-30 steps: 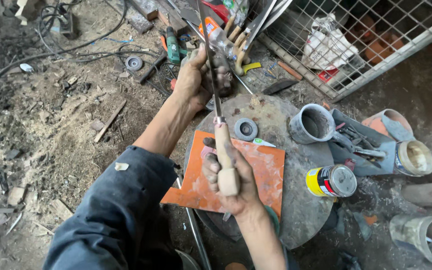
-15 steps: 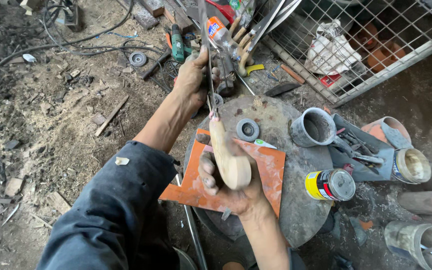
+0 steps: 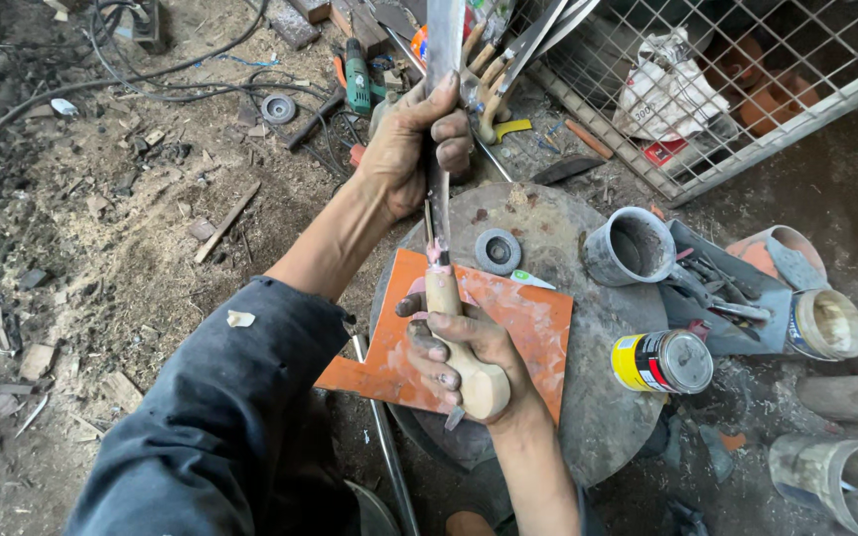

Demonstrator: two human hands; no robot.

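- Though littered with chips and cables, dirt floor [image 3: 101,248] plainly visible around the round grey slab [image 3: 588,397]; wire mesh cage [image 3: 747,89] beyond it.
- Lying flat on the slab: orange sheet [image 3: 528,318], directly under the work.
- Held above the sheet, pointing away: long knife blade [image 3: 441,50], now tipped up closer to the camera than half a second ago, broad face showing.
- Wrapped around the blade at mid-length: left hand [image 3: 414,149], fingers closed tight, thumb over the top.
- Closed around the pale wooden handle [image 3: 464,357]: right hand [image 3: 469,347], fingers curled and pressed together, butt end poking out.
- Handle held in line with the blade, as before; joint [image 3: 437,260] smeared pink, seating depth not discernible.
- Close by on the slab: grinding disc [image 3: 498,250], yellow can [image 3: 662,360].
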